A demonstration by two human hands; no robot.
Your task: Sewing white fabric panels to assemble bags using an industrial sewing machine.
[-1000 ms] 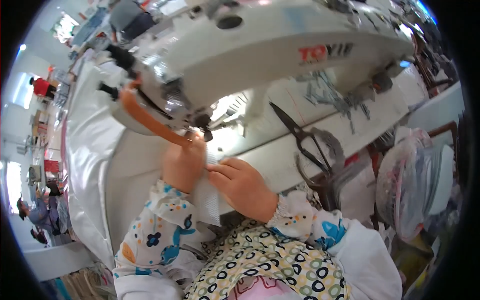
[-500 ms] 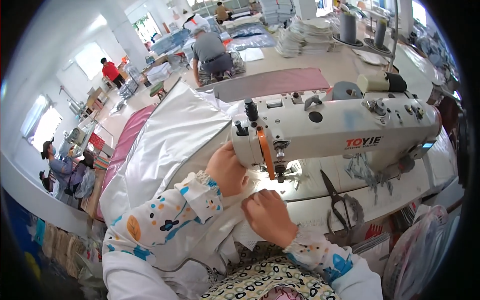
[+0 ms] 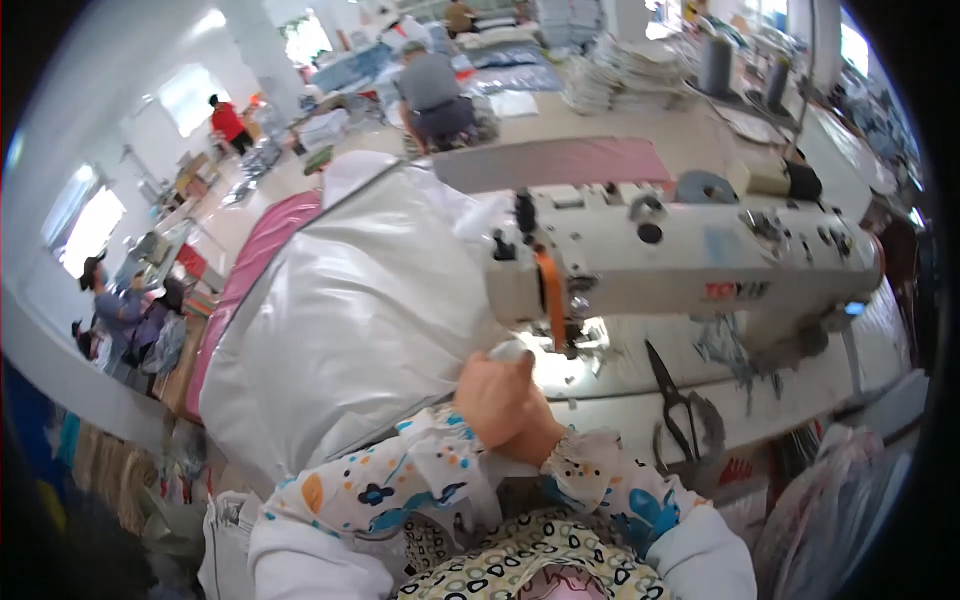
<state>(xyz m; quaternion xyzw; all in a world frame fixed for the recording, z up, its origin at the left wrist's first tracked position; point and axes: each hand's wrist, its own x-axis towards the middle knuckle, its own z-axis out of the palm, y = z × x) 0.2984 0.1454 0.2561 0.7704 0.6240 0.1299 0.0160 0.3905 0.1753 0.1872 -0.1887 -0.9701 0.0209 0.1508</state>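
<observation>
My left hand (image 3: 488,398) is closed at the edge of a shiny white fabric (image 3: 340,300) with dark piping, just left of the sewing machine's lit needle area. A bit of white shows at its fingertips. Against it, on its right, lies my right hand (image 3: 535,432); its fingers are hidden and blurred, so its grip does not show. The white sewing machine (image 3: 640,255), with an orange guard at its head, stands beyond my hands. Black scissors (image 3: 676,405) lie on the machine table to the right of my right hand.
Grey thread clippings (image 3: 718,340) lie under the machine arm. Thread cones (image 3: 714,68) stand behind it. A pink-edged surface (image 3: 262,250) borders the fabric at left. Farther off, a person in grey (image 3: 432,85) bends by stacked fabric; other people are at left and back.
My left hand has come back from beside the machine head toward me, meeting my right hand. The white fabric has shifted and spread out left of the machine. The view has moved slightly.
</observation>
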